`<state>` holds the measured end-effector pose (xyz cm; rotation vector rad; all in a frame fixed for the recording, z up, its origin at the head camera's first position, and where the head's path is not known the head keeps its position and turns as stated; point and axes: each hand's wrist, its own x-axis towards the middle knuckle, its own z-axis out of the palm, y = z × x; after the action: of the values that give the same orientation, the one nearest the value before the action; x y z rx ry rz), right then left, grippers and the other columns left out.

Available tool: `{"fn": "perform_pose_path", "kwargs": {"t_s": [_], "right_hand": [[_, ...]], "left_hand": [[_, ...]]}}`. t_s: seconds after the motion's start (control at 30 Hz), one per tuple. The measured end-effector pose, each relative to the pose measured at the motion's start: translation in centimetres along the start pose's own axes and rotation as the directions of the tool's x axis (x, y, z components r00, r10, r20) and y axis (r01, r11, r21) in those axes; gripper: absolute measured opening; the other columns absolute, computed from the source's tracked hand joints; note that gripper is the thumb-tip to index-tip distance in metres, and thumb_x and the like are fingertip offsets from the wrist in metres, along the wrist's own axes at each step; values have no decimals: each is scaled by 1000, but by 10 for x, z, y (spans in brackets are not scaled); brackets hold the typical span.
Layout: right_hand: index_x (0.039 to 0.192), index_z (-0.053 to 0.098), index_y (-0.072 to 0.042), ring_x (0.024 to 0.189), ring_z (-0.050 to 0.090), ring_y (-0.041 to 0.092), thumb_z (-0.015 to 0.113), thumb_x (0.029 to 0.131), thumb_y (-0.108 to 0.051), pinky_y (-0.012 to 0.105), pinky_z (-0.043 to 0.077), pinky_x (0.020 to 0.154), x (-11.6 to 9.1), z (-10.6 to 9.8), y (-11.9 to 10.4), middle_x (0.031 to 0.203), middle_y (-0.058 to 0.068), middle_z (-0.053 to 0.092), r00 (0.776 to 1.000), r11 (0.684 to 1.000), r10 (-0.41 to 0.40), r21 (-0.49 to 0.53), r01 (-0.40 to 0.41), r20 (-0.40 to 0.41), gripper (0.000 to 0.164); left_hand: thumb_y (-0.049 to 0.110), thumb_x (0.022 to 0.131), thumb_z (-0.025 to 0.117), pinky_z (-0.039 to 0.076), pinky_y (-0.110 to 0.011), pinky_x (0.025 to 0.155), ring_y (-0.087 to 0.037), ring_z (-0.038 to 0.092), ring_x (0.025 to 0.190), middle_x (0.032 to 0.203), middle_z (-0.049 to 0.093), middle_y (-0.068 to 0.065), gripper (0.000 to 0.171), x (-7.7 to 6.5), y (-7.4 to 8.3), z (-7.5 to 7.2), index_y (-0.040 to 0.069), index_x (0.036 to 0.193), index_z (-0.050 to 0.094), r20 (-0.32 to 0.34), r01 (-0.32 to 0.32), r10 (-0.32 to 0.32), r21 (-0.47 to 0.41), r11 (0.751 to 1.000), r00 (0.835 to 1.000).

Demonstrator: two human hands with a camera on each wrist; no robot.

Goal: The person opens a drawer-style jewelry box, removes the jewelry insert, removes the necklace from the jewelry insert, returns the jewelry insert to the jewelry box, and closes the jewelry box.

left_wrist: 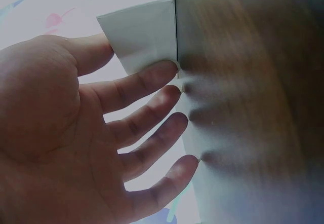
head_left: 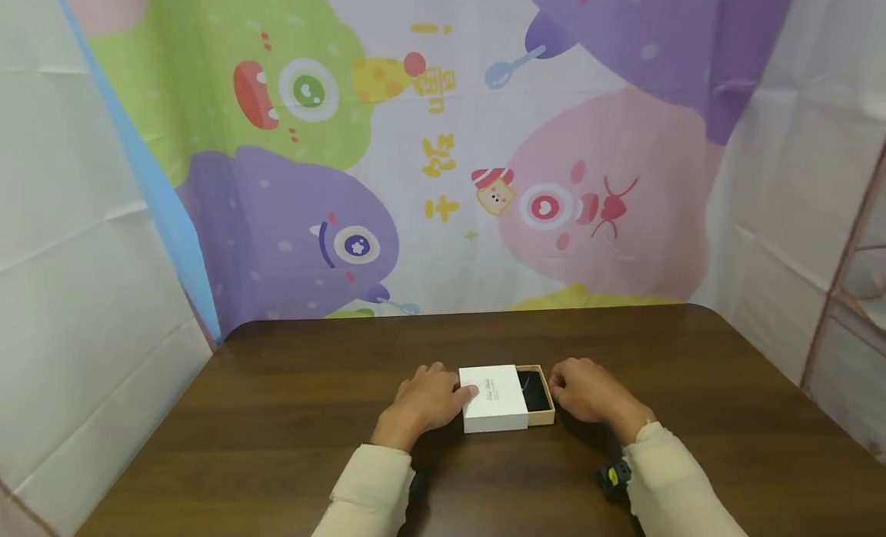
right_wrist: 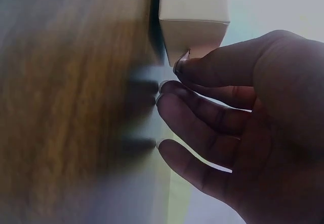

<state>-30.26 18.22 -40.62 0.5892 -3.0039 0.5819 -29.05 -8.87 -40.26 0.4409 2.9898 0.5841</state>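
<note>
A white drawer-style box with printed lettering on its sleeve (head_left: 490, 414) lies on the table, slid partly open to the right. Its tan inner tray (head_left: 542, 419) shows a black insert (head_left: 536, 395) with a thin, light strand on it, too small to make out. My left hand (head_left: 425, 397) holds the sleeve's left end, thumb on top and index finger against the end face; the other fingertips rest on the table. At the tray's right end my right hand (head_left: 588, 391) pinches a small pull tab (right_wrist: 184, 58) between thumb and index finger, its other fingertips touching the table.
The dark wooden table (head_left: 311, 368) has rounded far corners. A cartoon-printed cloth (head_left: 443, 268) hangs behind it, with pale cloth walls (head_left: 90, 291) on both sides. A black wrist device (head_left: 612, 478) sits at the right sleeve's cuff.
</note>
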Motion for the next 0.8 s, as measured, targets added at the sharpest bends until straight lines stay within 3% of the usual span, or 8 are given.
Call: {"fn": "perform_pose_path", "kwargs": {"t_s": [0.2,0.53,0.8], "right_hand": [[73,61,-14,65,50,15,64,90,-6,35,43,63,1,1,0,69,-4,53,1000,1000,-7,3,7,-6,19],[76,61,-17,66,50,15,62,92,-12,35,41,61,0,-5,-2,72,-4,53,997,997,76,-28,-75,19,17],[71,56,-16,64,48,16,60,94,-12,35,38,58,-3,-5,1,68,-2,50,996,996,84,-30,-84,9,24]], "left_hand": [[46,100,56,41,-58,95,-30,52,111,117,60,-8,48,-2,-3,2,7,124,69,-9,18,-18,6,1000,1000],[47,100,56,41,-58,94,-30,51,112,118,60,-9,48,-1,-2,-1,7,125,68,0,17,-17,3,1000,1000],[46,100,56,41,-58,95,-31,51,114,120,60,-9,49,0,0,-1,7,125,68,5,4,-4,8,1000,1000]]}}
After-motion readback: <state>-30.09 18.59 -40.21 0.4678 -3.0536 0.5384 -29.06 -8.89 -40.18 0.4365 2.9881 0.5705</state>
